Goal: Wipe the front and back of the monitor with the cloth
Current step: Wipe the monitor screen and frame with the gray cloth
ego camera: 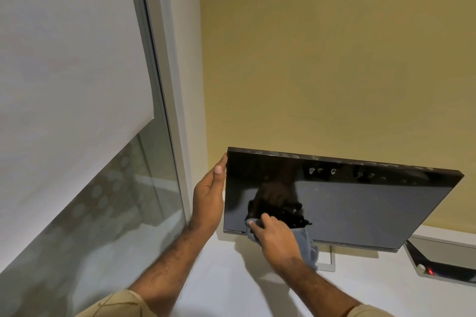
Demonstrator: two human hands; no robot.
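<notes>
Head view: our right hand [277,235] presses the cloth [307,244] on the monitor [360,203] at its seven-o'clock corner; unwiped glass runs toward three o'clock. Our left hand [210,198] clasps its nine-o'clock edge, on the table [231,285].

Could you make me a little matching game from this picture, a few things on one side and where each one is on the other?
Things:
1. left hand
2. right hand
3. cloth
4. roller blind

Places:
A. hanging over the window
B. bunched under a hand, on the screen's lower edge
C. holding the monitor's left edge
D. pressing the cloth to the screen

Pairs: 1-C, 2-D, 3-B, 4-A
</notes>
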